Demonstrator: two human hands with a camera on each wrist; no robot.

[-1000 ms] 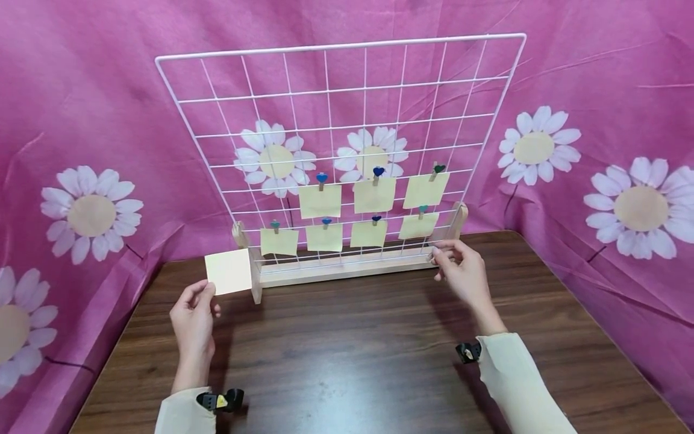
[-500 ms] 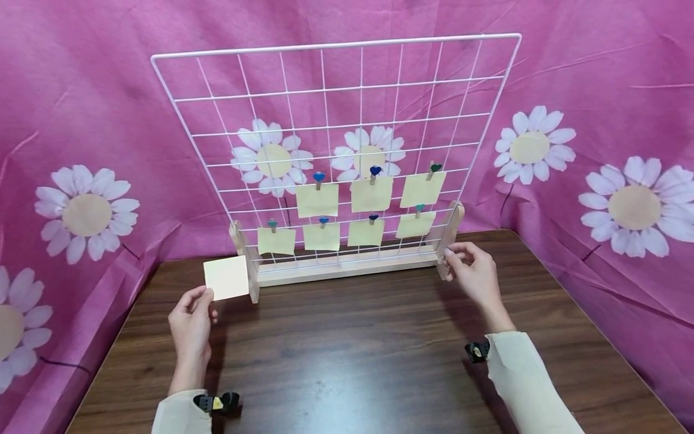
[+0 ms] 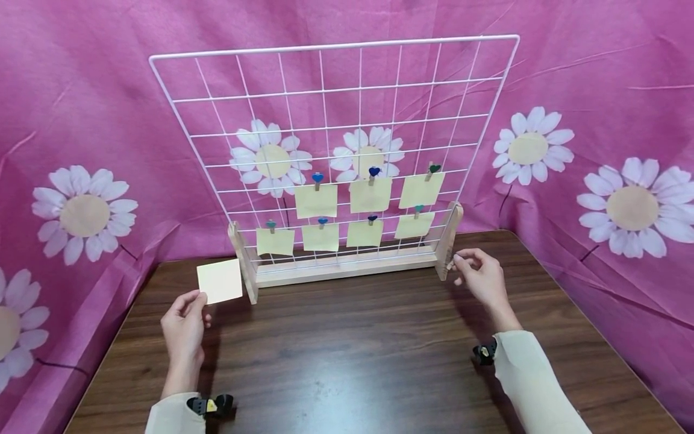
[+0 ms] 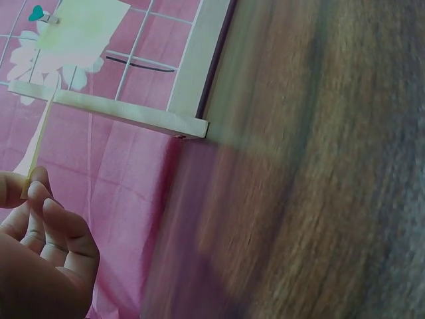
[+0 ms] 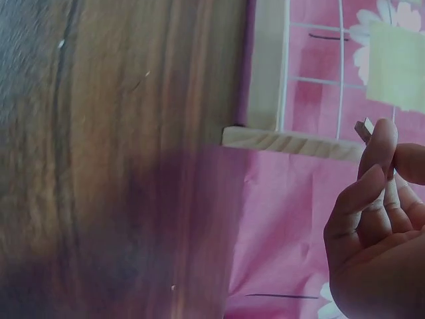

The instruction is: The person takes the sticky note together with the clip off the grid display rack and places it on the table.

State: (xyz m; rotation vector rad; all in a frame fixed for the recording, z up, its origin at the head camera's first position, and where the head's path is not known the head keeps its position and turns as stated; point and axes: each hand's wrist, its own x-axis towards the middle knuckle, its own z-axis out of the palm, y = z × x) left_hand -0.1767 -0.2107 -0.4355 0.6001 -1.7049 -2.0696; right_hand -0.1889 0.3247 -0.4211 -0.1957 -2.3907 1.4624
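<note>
My left hand (image 3: 185, 328) pinches a pale yellow sticky note (image 3: 219, 281) by its lower left corner, left of the rack's wooden foot. The left wrist view shows that note (image 4: 38, 143) nearly edge-on between thumb and fingers. On the right, my right hand (image 3: 481, 280) pinches a small wooden clothespin (image 5: 364, 128), mostly hidden by the fingers, just outside the rack's right foot. Between the hands stands a white wire grid (image 3: 341, 91) in a wooden base (image 3: 347, 269). Two rows of yellow notes (image 3: 316, 201) hang on it from clothespins with blue or green hearts (image 3: 374, 172).
The grid stands at the back of a dark wood table (image 3: 336, 349). Behind it hangs a pink cloth (image 3: 108, 108) printed with white daisies. The wooden side feet (image 3: 449, 241) flank the grid. Black wrist cameras (image 3: 211, 405) sit at both sleeves.
My right hand has moved right, from in front of the rack's right foot to outside it. My left hand and its note have shifted slightly left and down. The hanging notes stay in place.
</note>
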